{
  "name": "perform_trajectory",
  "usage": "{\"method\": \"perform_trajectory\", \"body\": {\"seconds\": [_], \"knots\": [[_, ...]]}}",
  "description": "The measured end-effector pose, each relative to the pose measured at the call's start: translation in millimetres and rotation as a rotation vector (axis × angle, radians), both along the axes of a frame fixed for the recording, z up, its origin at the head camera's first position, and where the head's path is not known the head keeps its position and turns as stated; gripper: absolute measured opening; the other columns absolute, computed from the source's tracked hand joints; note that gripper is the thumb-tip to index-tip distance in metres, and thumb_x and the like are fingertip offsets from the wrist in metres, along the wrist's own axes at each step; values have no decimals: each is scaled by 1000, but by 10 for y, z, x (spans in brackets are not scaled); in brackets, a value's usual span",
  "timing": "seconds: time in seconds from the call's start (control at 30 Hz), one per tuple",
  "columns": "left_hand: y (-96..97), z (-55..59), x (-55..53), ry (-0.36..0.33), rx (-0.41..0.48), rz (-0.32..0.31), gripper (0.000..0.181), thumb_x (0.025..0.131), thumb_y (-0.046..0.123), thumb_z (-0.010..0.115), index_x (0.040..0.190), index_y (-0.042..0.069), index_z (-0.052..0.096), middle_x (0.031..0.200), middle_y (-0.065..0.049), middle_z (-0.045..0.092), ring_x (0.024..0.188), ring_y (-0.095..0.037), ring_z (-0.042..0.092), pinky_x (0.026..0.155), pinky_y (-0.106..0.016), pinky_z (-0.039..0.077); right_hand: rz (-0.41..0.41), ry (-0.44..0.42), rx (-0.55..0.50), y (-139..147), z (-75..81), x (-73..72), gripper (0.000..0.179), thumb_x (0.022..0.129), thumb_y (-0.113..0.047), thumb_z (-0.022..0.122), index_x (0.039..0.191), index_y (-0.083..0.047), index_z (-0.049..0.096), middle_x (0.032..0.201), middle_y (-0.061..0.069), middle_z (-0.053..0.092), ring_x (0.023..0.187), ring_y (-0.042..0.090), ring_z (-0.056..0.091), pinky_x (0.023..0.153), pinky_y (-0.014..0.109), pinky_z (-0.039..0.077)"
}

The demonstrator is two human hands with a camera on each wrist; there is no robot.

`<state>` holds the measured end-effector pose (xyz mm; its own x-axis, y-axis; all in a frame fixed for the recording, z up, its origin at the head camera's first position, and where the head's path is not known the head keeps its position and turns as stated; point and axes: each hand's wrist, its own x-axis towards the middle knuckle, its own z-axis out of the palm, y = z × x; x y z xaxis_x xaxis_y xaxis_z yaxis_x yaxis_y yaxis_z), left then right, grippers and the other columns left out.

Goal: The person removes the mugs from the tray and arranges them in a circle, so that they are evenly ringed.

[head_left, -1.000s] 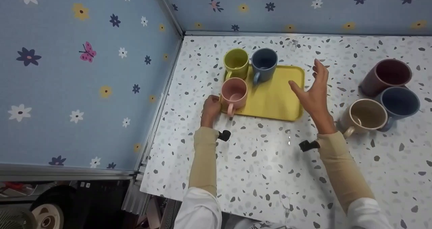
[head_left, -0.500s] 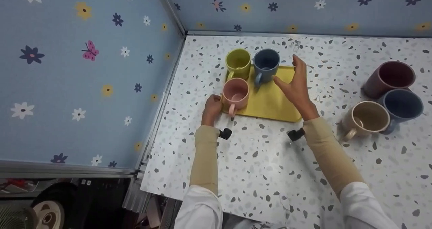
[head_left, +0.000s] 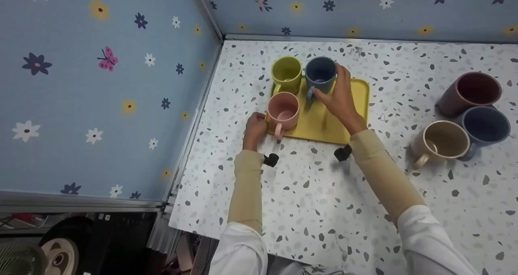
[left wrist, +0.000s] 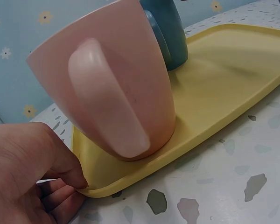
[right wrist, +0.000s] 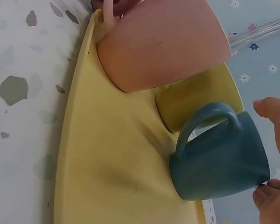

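My left hand point(head_left: 255, 130) pinches the near left corner of a yellow tray point(head_left: 323, 125); the left wrist view shows the thumb on top of its rim point(left wrist: 105, 190). A pink mug point(left wrist: 116, 84) stands on the tray right beside that hand, its handle facing me. Behind it is a yellow-green mug point(head_left: 286, 74). At the tray's back stands a blue mug point(right wrist: 219, 158). My right hand point(head_left: 340, 99) reaches around the blue mug: fingertips are at its right side by the rim, and in the right wrist view the thumb point(right wrist: 270, 109) is spread away from the wall.
On the right of the speckled table point(head_left: 299, 194) three more mugs stand close together: maroon point(head_left: 469, 94), dark blue point(head_left: 485, 125) and beige point(head_left: 441, 141). Blue flowered panels point(head_left: 101, 105) wall the table's left side and back. The tray's right half is bare.
My right hand has moved left from beyond the tray's right edge to the blue mug, its fingers coming up to the rim. The left hand has stayed at the tray corner.
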<state>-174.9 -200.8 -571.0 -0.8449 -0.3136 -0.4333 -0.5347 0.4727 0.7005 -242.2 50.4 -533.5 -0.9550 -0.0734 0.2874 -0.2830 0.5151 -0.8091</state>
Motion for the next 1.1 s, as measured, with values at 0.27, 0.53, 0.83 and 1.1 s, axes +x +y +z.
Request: {"method": "perform_trajectory", "body": {"seconds": [0.27, 0.53, 0.83, 1.1], "knots": [[-3, 2, 5, -19, -15, 12, 30, 82, 17, 42, 110, 13, 54, 107, -3, 57, 96, -18, 52, 84, -35, 41, -3, -81, 46, -72, 30, -115, 95, 72, -39, 75, 144, -6, 21, 142, 15, 24, 130, 19, 29, 107, 24, 21], [-1, -12, -3, 6, -15, 15, 30, 80, 14, 44, 107, 13, 56, 106, -4, 58, 96, -18, 52, 84, -34, 40, 26, -151, 83, -90, 73, -214, 101, 74, -39, 74, 146, -5, 11, 149, 14, 16, 137, 20, 19, 110, 27, 16], [-8, 3, -7, 23, -41, -16, 31, 79, 13, 43, 108, 11, 55, 105, -5, 58, 94, -19, 52, 82, -33, 41, -1, -127, 68, -66, 20, -184, 99, 74, -38, 74, 146, -6, 14, 149, 11, 21, 136, 18, 22, 109, 24, 15], [-14, 22, -3, -23, -9, -6, 30, 82, 16, 42, 109, 13, 55, 108, -3, 57, 98, -19, 51, 89, -38, 38, -56, -11, 26, -17, -44, -58, 94, 68, -37, 80, 142, -7, 30, 141, 10, 34, 129, 16, 33, 107, 24, 22]]}}
